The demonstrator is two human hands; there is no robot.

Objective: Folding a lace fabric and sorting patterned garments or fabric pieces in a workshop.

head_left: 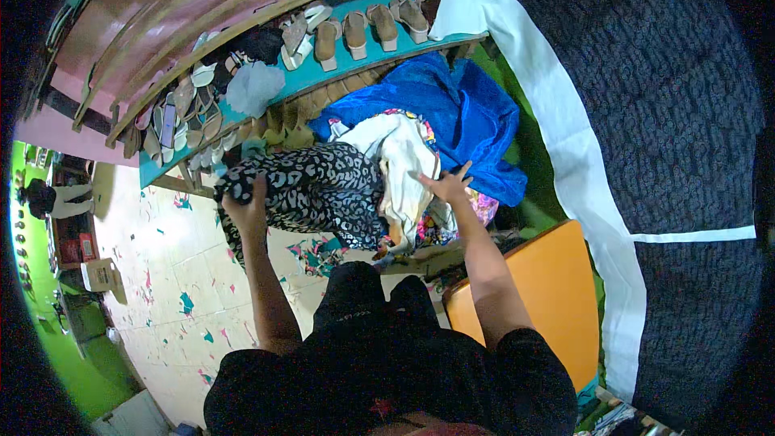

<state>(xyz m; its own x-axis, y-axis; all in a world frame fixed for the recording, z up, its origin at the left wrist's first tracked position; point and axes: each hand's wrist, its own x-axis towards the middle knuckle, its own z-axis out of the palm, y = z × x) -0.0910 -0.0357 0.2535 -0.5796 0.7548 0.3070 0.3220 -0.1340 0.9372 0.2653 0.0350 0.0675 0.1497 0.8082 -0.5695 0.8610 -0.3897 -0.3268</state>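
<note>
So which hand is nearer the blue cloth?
Right. The right hand is at the lower-left edge of the blue cloth; the left hand, farther left, grips patterned cloth.

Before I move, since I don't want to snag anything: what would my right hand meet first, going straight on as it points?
Most likely the white cloth, with the shiny blue fabric beyond it; depth is unclear, so your right hand may already be touching the white cloth.
</note>
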